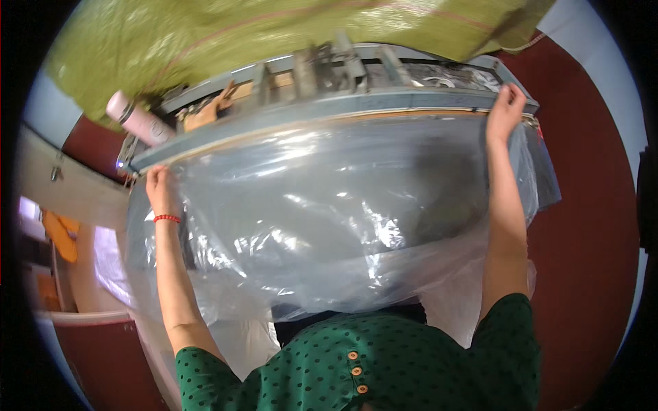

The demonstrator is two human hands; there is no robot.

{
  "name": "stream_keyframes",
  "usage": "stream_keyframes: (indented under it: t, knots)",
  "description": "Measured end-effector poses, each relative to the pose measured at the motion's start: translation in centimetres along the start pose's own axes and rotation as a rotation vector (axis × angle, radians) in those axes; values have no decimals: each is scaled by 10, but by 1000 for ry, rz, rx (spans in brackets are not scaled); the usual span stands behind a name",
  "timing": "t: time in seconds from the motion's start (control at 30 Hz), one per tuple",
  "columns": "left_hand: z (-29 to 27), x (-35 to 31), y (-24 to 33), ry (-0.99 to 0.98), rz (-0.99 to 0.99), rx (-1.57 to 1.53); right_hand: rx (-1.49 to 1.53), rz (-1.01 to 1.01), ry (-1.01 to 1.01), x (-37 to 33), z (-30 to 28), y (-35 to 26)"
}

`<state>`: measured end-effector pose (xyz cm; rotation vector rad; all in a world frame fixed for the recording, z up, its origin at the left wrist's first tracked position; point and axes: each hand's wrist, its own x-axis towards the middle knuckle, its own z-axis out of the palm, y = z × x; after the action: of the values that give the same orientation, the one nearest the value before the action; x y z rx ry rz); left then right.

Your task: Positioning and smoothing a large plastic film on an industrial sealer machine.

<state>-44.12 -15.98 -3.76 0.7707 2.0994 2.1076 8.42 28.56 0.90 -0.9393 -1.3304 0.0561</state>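
A wide sheet of clear plastic film hangs, wrinkled and shiny, from a long grey metal bar down to my waist. My left hand is closed on the film's upper left corner, just under the left end of the bar. At the right end, my right hand is raised against the bar with its fingers pinched together on the film's upper right edge. Both arms are stretched out. My fingertips are small and partly hidden in this view.
Behind the bar, a metal frame with crossbars holds loose items. A pink bottle leans at its left end. A large yellow-green woven sheet covers the far side. A whitish panel stands at left; dark red floor lies at right.
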Motion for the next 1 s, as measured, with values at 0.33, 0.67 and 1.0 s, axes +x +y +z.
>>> stream_keyframes:
  t: [0.33, 0.67, 1.0]
  knots:
    - [-73, -63, 82, 65, 256, 18, 403, -229, -1182, -164, 32, -212]
    - [-102, -196, 35, -303, 306, 786, -95, 135, -749, -71, -117, 9]
    - [-42, -203, 108, -420, -216, 314, -238, 159, -691, -46, -176, 59]
